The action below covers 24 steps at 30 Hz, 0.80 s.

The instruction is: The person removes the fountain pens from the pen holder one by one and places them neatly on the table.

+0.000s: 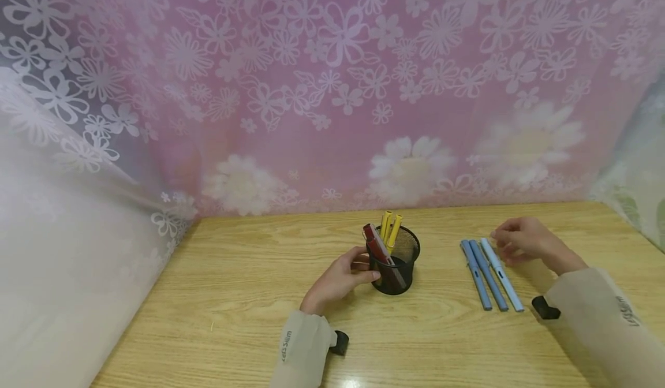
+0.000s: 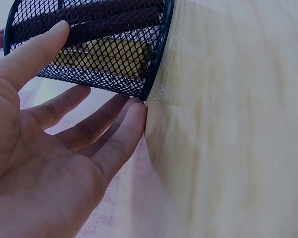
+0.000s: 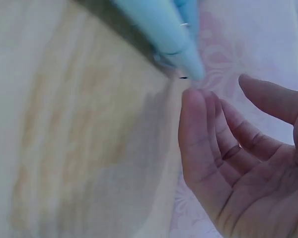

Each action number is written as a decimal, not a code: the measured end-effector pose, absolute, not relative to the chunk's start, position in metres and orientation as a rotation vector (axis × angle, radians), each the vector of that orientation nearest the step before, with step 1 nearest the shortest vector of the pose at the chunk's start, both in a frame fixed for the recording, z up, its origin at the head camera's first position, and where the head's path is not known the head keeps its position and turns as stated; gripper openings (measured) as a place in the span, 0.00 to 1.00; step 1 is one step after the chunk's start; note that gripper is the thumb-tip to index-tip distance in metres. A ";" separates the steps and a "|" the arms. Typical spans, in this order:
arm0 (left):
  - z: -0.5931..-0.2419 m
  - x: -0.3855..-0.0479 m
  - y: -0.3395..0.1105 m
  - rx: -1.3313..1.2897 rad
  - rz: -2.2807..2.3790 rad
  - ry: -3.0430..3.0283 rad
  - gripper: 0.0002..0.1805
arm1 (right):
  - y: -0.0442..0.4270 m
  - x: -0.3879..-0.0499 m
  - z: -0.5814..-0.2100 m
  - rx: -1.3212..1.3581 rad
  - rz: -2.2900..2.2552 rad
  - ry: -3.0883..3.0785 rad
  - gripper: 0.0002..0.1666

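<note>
Below sleeves (image 1: 306, 353) lettered "LetsSlim", the left hand (image 1: 339, 278) grips a mesh cup (image 1: 400, 278) of red pens (image 1: 378, 245) and yellow pens (image 1: 393, 233) on the table (image 1: 234, 295); the right hand (image 1: 535, 245), loosely curled, holding nothing, is just beside three blue pens (image 1: 488, 275).

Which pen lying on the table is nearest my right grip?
The light blue pen, rightmost in the row; the middle pen and left pen are darker.
</note>
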<state>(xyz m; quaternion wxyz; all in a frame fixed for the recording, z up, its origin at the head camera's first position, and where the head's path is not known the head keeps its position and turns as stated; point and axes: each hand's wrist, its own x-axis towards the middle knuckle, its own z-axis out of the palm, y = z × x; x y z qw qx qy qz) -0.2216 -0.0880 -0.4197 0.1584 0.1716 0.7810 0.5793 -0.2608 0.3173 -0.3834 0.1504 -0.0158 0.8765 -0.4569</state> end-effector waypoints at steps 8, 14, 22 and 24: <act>-0.421 -0.220 -0.088 0.473 1.688 2.212 0.29 | 0.307 -0.263 -0.372 -0.094 -1.438 2.536 0.32; -0.420 -0.219 -0.088 0.461 1.690 2.210 0.29 | 0.293 -0.262 -0.364 -0.139 -1.531 2.521 0.32; -0.419 -0.220 -0.088 0.484 1.669 2.224 0.29 | 0.275 -0.258 -0.354 -0.195 -1.691 2.460 0.25; -0.419 -0.220 -0.088 0.482 1.671 2.223 0.29 | 0.270 -0.257 -0.352 -0.198 -1.728 2.432 0.23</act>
